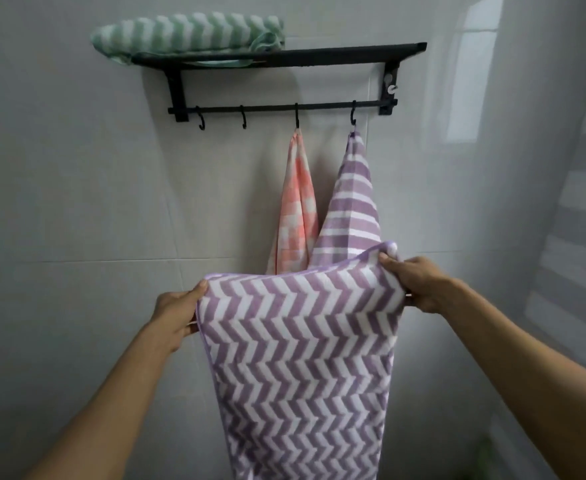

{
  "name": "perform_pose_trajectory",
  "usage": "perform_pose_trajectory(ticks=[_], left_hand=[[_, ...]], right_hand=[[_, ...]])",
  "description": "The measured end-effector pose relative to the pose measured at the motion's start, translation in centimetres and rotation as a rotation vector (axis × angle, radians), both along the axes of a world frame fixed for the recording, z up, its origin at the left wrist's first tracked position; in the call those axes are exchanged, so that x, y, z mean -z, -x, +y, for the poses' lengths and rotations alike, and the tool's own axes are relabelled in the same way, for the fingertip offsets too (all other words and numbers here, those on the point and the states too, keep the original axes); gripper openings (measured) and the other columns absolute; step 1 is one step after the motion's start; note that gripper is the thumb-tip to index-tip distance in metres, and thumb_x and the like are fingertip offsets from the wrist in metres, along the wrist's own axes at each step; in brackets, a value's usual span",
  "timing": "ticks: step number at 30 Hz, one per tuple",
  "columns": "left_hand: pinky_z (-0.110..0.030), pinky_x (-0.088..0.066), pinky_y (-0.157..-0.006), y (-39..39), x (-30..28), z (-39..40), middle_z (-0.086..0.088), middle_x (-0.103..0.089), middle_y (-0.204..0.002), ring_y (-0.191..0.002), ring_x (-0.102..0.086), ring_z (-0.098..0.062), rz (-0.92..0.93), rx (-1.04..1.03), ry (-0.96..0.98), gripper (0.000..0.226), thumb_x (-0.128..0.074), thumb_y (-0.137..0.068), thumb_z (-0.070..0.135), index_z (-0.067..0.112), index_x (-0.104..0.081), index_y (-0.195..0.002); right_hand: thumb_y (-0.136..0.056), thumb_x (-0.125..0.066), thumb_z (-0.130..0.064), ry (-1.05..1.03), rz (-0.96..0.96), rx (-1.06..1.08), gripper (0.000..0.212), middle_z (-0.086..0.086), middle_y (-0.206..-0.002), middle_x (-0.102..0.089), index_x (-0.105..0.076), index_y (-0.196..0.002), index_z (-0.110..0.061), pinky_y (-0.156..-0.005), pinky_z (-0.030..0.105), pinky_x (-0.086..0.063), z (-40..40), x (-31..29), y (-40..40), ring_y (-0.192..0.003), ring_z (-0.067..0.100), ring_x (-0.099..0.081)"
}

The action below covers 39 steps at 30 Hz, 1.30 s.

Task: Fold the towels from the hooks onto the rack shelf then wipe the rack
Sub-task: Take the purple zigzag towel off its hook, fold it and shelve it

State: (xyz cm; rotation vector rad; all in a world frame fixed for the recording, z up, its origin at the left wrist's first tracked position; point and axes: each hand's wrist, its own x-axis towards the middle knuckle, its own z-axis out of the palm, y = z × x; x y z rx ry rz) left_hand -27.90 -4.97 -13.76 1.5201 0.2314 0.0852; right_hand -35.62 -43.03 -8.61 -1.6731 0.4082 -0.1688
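Head view shows a purple zigzag towel (298, 362) held up at six o'clock, in front of the wall below the rack (284, 57). The left hand (177, 313) pinches its upper left corner, thumb on the front face and fingers curled behind; the right hand (419, 285) grips the upper right corner the same way, slightly higher. It looks like soft, light plush cloth — limp, sagging between the two grips and hanging free below — so it should fold easily, and holding it by the corners seems the surest way to keep its edges straight. At twelve o'clock a green zigzag towel (187, 32) already lies folded on the left end of the shelf, leaving the right end bare. Two towels hang from the hooks behind the held one: a pink checked towel (298, 202) and a purple striped towel (350, 202) — both close enough to brush against. Two hooks (199, 121) at eleven o'clock carry nothing.
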Motion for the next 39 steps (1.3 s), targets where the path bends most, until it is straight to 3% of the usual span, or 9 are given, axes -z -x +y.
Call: perform_pose_trajectory(ticks=[4,9,13,18,23,26,30,36,39], left_hand=[[-0.035,-0.057,-0.073,-0.7,-5.5,0.9,-0.006,-0.073,-0.098,-0.077,-0.069,-0.018,-0.211,0.125,0.173,0.032,-0.073,-0.086,0.036,0.011,-0.070,-0.105],[-0.042,-0.054,-0.092,3.6,2.6,1.6,-0.014,-0.074,-0.115,-0.096,-0.073,-0.027,0.005,0.427,-0.021,0.068,-0.088,-0.064,0.041,0.003,-0.069,-0.118],[-0.030,-0.059,-0.063,3.8,4.7,2.0,-0.013,-0.078,-0.086,-0.067,-0.073,-0.020,0.074,0.199,-0.081,0.024,-0.075,-0.086,0.017,-0.002,-0.072,-0.102],[-0.035,-0.057,-0.068,1.4,-0.7,3.1,-0.015,-0.074,-0.096,-0.075,-0.067,-0.026,0.064,0.066,0.009,0.034,-0.071,-0.090,0.036,0.001,-0.071,-0.094],[-0.032,-0.062,-0.071,1.3,-6.9,3.4,-0.013,-0.074,-0.113,-0.091,-0.072,-0.021,-0.191,0.320,0.221,0.049,-0.072,-0.080,0.052,0.008,-0.075,-0.103],[-0.040,-0.061,-0.080,3.9,-0.6,3.6,-0.026,-0.070,-0.114,-0.092,-0.074,-0.025,-0.052,0.431,0.049,0.054,-0.089,-0.061,0.045,0.007,-0.079,-0.098],[-0.035,-0.059,-0.076,4.1,4.4,3.8,-0.016,-0.076,-0.102,-0.076,-0.073,-0.022,0.061,0.234,0.048,0.051,-0.076,-0.081,0.033,-0.003,-0.070,-0.115],[-0.041,-0.062,-0.079,3.8,1.5,4.0,-0.022,-0.071,-0.118,-0.099,-0.072,-0.032,-0.039,0.478,0.173,0.083,-0.101,-0.038,0.046,0.000,-0.077,-0.103],[-0.038,-0.061,-0.077,4.0,3.1,3.8,-0.027,-0.068,-0.118,-0.081,-0.073,-0.027,-0.018,0.314,0.151,0.050,-0.089,-0.068,0.033,-0.004,-0.075,-0.097]], right_hand=[[-0.081,-0.072,-0.060,-0.202,-0.189,-0.065,0.058,0.006,-0.106,-0.071,-0.068,-0.113,-0.011,-0.076,0.041,-0.058,-0.3,-5.0,-1.0,-0.091,0.025,-0.069],[-0.029,-0.099,-0.056,0.012,0.157,-0.467,0.098,0.002,-0.109,-0.076,-0.069,-0.113,-0.017,-0.087,0.043,-0.053,-0.4,5.0,1.7,-0.099,0.023,-0.069],[-0.073,-0.081,-0.037,-0.076,0.138,-0.377,0.047,0.016,-0.106,-0.075,-0.074,-0.106,-0.005,-0.079,0.040,-0.057,0.8,8.8,2.3,-0.084,0.023,-0.072],[-0.093,-0.067,-0.031,-0.216,-0.022,-0.224,0.034,0.009,-0.101,-0.073,-0.067,-0.115,-0.006,-0.062,0.030,-0.059,0.4,3.7,0.3,-0.086,0.022,-0.068],[-0.074,-0.075,-0.056,-0.378,-0.223,-0.337,0.053,-0.002,-0.087,-0.074,-0.071,-0.109,-0.016,-0.072,0.034,-0.059,0.2,-2.5,0.0,-0.076,0.015,-0.071],[-0.051,-0.095,-0.045,-0.123,0.005,-0.503,0.076,0.003,-0.103,-0.078,-0.068,-0.115,-0.014,-0.084,0.046,-0.059,0.4,2.2,1.5,-0.092,0.022,-0.073],[-0.034,-0.101,-0.048,-0.114,0.087,-0.456,0.096,0.014,-0.118,-0.074,-0.071,-0.115,-0.005,-0.088,0.046,-0.060,1.0,6.7,1.8,-0.097,0.025,-0.073],[-0.078,-0.074,-0.040,-0.370,-0.050,-0.475,0.065,0.017,-0.125,-0.070,-0.063,-0.130,-0.004,-0.080,0.040,-0.062,1.0,4.0,1.5,-0.106,0.032,-0.071],[-0.051,-0.098,-0.038,-0.215,0.003,-0.487,0.086,0.021,-0.122,-0.070,-0.067,-0.122,0.000,-0.076,0.037,-0.062,1.2,5.4,1.8,-0.096,0.029,-0.074]])
